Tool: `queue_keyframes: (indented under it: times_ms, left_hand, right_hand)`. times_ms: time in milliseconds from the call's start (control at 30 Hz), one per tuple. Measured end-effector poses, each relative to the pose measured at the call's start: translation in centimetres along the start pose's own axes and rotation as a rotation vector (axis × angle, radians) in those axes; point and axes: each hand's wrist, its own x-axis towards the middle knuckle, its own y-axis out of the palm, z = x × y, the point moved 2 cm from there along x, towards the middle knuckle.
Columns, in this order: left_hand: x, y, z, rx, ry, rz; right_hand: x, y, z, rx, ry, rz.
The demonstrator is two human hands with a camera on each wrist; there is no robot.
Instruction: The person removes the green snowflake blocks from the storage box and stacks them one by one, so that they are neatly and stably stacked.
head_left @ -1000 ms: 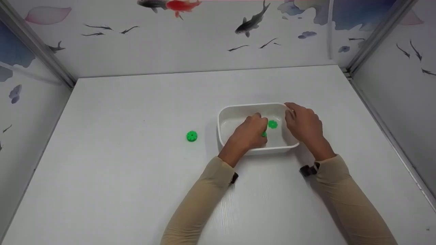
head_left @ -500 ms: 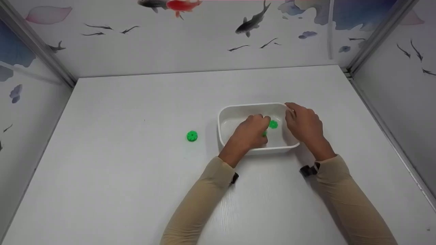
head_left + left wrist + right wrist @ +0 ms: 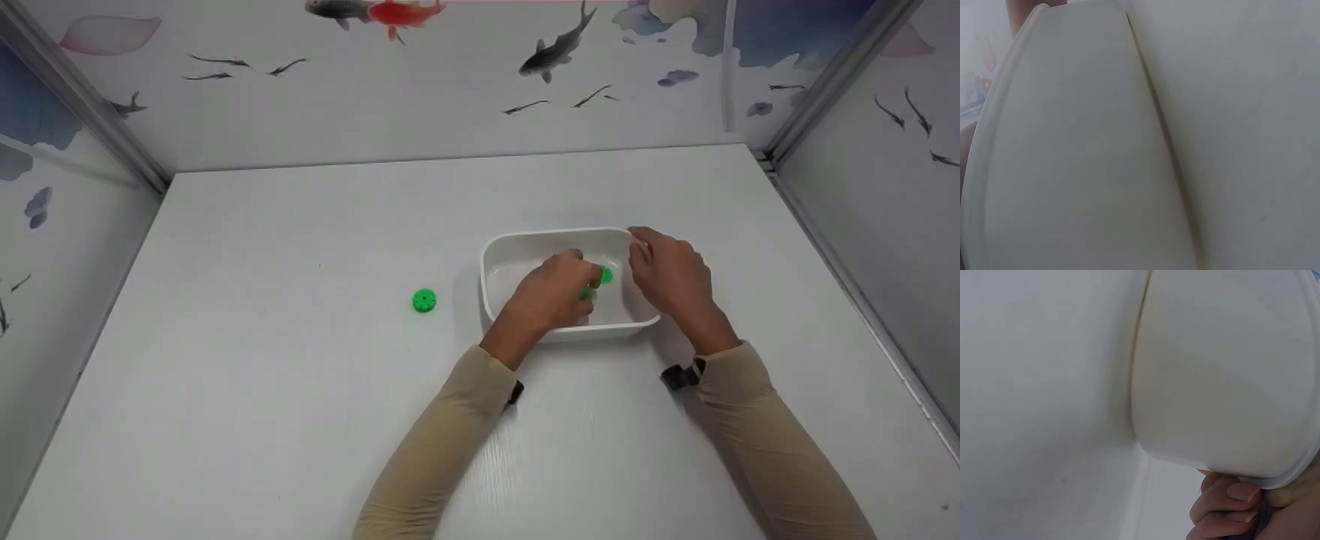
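A white plastic box (image 3: 559, 328) with rounded corners rests on the table. My left hand (image 3: 544, 294) reaches in over its front edge, thumb and index finger around a green notched disc (image 3: 587, 293), seemingly pinching it; the contact is partly hidden. Just beyond the index fingertip lies a second green disc (image 3: 607, 275) on the box floor, partly covered by the finger. At the box's right end my right hand (image 3: 673, 274) grips the rim; curled fingers (image 3: 1224, 500) show against the outer wall in the right wrist view. In the left wrist view the box wall (image 3: 1078, 140) blocks the fingers.
A third green disc (image 3: 424, 301) lies on the white table (image 3: 300, 375), left of the box. White panels with painted fish (image 3: 551, 56) enclose the table at the back and sides. Each wrist carries a small black camera (image 3: 680, 376).
My left hand has shifted slightly right inside the box, its index finger and thumb now nearer each other about the disc and the second disc more covered. The right hand and box have stayed put.
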Motion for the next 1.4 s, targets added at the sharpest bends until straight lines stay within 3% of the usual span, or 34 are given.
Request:
queue_keyframes:
  times_ms: [333,533,933,1267,1400]
  left_hand:
    - [-0.2,-0.5,0.1,0.026,0.003,-0.007]
    - [-0.7,-1.1,0.4,-0.010,0.015,-0.015]
    - [-2.1,-2.5,1.0,-0.018,0.079,-0.039]
    - [-3.8,-3.7,0.9,-0.169,0.108,-0.055]
    - [-4.8,-4.1,0.9,-0.187,0.137,-0.067]
  right_hand:
    - [0.0,-0.1,0.1,0.003,0.008,0.004]
    - [0.1,0.0,0.1,0.005,0.022,0.004]
    - [-0.1,-0.2,0.2,-0.001,-0.010,-0.019]
    - [-0.1,-0.1,0.2,-0.004,-0.004,-0.018]
    - [-0.1,-0.2,0.3,-0.001,0.001,-0.017]
